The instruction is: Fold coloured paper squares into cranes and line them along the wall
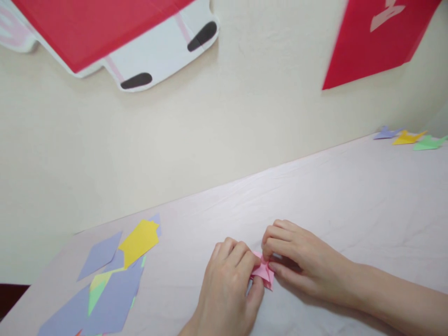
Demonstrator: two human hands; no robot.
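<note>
The left hand (233, 280) grips a small piece of pink paper (265, 273), thumb below and fingers above, pinching its left side; the right hand (303, 261) has thumb and forefinger closed on the same paper at its right edge, with the other fingers curled over; the paper shows folds and lies low between the two hands, just above or against the table (336, 196), though which of these I cannot tell; its middle and lower corner show, while the rest is hidden behind fingers.

Well to the left of the hands, a loose spread of coloured sheets lies on the table; a yellow sheet (140, 240) overlaps purple ones near the top, a purple sheet (100, 252) lies just left of it, and a green piece (97, 296) lies below, next to a larger purple sheet (117, 301); at the far right, by the wall (245, 130), small folded shapes sit in a row, one purple (386, 133), one yellow (408, 137) and one green (429, 143); on the wall above hang a red and white cut-out (164, 51) with black ovals and, to its right, a red sheet (360, 56) with a pale mark.
</note>
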